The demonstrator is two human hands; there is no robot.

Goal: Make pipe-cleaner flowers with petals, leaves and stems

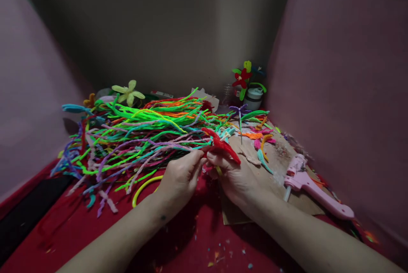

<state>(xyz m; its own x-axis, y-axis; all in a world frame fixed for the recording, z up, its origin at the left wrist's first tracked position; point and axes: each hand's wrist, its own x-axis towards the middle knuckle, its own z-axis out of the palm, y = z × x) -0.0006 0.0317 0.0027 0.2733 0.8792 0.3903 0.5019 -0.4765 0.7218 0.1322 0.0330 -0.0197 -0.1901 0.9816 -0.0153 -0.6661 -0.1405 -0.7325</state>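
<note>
My left hand (183, 175) and my right hand (234, 177) meet at the middle, fingers closed in pinches on a red fuzzy piece (223, 146) made of pipe cleaner. Its pointed petals stick out above and to the right of my fingertips. Part of a yellow handle or loop (143, 188) shows beside my left wrist; the rest is hidden behind that hand. Behind my hands lies a big heap of coloured pipe cleaners (153, 122), green, purple, orange and blue.
A pink glue gun (314, 188) rests at the right on brown cardboard (236, 209). Finished fuzzy flowers stand at the back, one pale yellow (128, 93) and one red (241, 77), near a white lidded jar (254, 99). Small scraps dot the red cloth (188, 239).
</note>
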